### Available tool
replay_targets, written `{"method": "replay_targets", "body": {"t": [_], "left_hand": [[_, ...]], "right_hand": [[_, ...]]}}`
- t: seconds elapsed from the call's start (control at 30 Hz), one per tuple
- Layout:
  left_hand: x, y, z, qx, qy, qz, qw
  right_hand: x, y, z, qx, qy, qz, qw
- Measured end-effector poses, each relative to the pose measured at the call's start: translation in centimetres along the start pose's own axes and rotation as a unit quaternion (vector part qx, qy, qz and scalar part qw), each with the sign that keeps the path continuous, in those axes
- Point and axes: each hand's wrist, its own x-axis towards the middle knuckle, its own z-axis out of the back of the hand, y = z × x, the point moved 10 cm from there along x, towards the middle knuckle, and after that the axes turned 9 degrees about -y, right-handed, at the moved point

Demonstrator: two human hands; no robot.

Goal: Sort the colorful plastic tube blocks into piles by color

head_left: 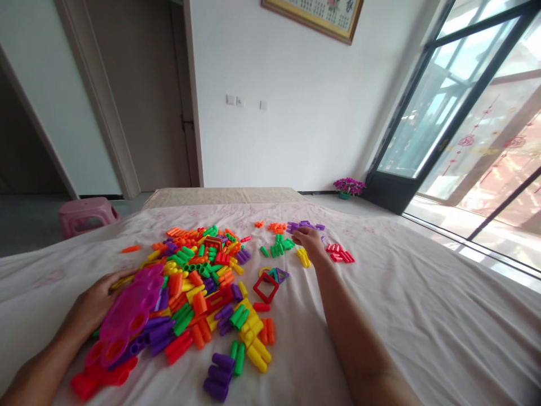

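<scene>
My right hand (309, 240) reaches to the far part of the cloth, its fingers curled together at a cluster of purple plastic building blocks (305, 225). Whatever lies between its fingertips is hidden. Just below that hand are yellow blocks (303, 257), with green blocks (280, 246) to the left. At the left edge of a big mixed heap of tube-shaped blocks (203, 268), my left hand (95, 298) is closed around a yellow block (122, 283), partly covered by the fingers. Beside it, a magenta scalloped plastic piece (133, 307) lies tilted on the heap.
Red blocks (340, 254) and orange blocks (276, 228) form small groups at the back. A red square frame (266, 287) and a purple triangle frame (282, 275) lie mid-cloth. Purple blocks (218, 376) sit near the front. A pink stool (88, 214) stands left of the cloth-covered surface (422, 293).
</scene>
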Motion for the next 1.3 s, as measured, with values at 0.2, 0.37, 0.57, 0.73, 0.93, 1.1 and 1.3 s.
{"method": "replay_targets", "body": {"t": [0.2, 0.37, 0.57, 0.73, 0.93, 1.1, 1.3], "left_hand": [[0.2, 1.7, -1.2, -0.028, 0.038, 0.041, 0.998], [0.1, 1.7, -1.4, -0.030, 0.053, 0.057, 0.997], [-0.1, 1.4, -1.0, -0.042, 0.038, 0.051, 0.997], [0.0, 1.1, -0.8, -0.050, 0.031, 0.039, 0.998], [-0.2, 0.6, -0.4, -0.041, 0.026, 0.047, 0.998], [-0.2, 0.3, -0.1, -0.037, 0.017, 0.035, 0.999], [-0.1, 0.8, -0.4, -0.035, 0.023, 0.043, 0.998]], "right_hand": [[1.9, -1.6, 4.6, 0.063, -0.158, -0.039, 0.985], [0.3, -1.3, 1.6, 0.057, -0.090, -0.032, 0.994], [-6.1, 1.6, -8.9, -0.105, 0.213, 0.113, 0.965], [-12.7, 3.2, -13.8, -0.269, 0.301, 0.279, 0.871], [-15.9, 2.8, -15.4, -0.383, 0.319, 0.316, 0.807], [-14.9, 2.5, -14.9, -0.381, 0.290, 0.293, 0.828], [-11.9, 2.5, -13.4, -0.287, 0.252, 0.244, 0.891]]}}
